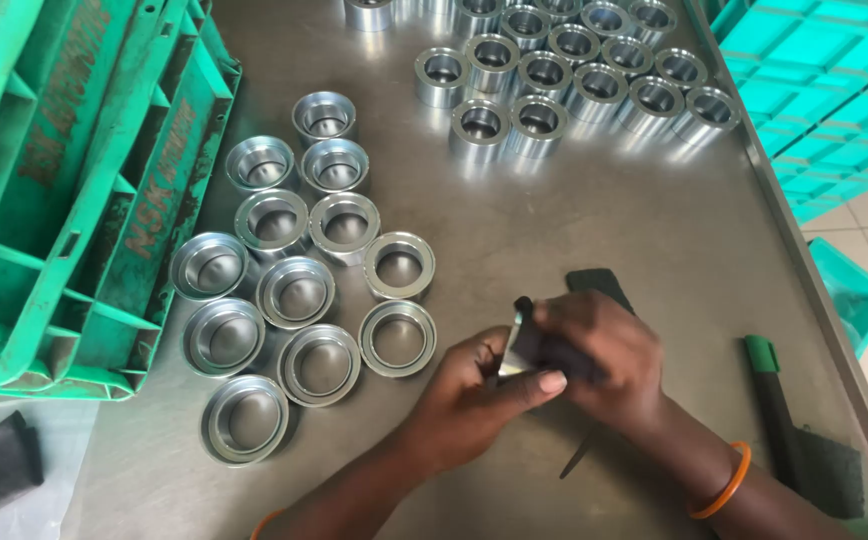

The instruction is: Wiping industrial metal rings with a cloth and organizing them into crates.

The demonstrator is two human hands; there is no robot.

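My left hand [469, 395] and my right hand [609, 360] meet over the steel table [594, 220]. Between them sits a shiny metal ring [510, 352], mostly covered by my fingers, with the left thumb pressed along its side. My right hand grips a dark gauge-like tool [554, 352] set against the ring. A thin dark tip [574, 460] shows below my right wrist. An orange bangle [722, 482] circles the right wrist.
Several cup-shaped metal rings [299, 290] lie in a cluster left of my hands. More rings [574, 70] stand grouped at the back. Green crates [74, 180] are stacked on the left, teal crates [824, 90] on the right. A dark green-tipped tool [784, 410] lies near the right edge.
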